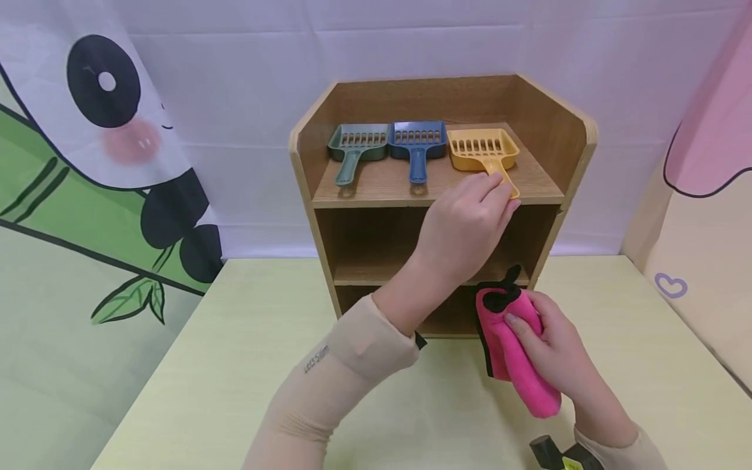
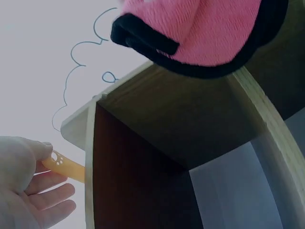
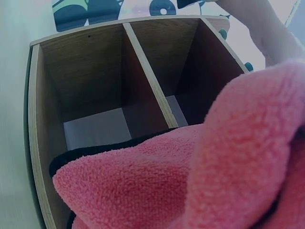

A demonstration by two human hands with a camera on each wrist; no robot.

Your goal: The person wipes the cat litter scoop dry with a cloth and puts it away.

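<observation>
My left hand [image 1: 464, 219] reaches to the top shelf and pinches the handle end of a yellow litter scoop [image 1: 484, 145]. In the left wrist view, thumb and forefinger grip that yellow handle [image 2: 69, 168], which has paw-print cutouts, while the other fingers are loosely bent. The scoop's slotted pan lies at the right of the shelf. Left of it lie a blue litter scoop [image 1: 418, 140] and a green litter scoop [image 1: 360, 143], handles toward me. My right hand [image 1: 555, 352] grips a folded pink cloth [image 1: 517, 356] with black edging, low before the shelf's right side.
The wooden shelf unit [image 1: 437, 202] stands at the back of the pale yellow table [image 1: 247, 365], with two compartments below its top. A white curtain [image 1: 252, 117] hangs behind. Cartoon-printed panels flank both sides. A black device [image 1: 566, 454] is at the right wrist.
</observation>
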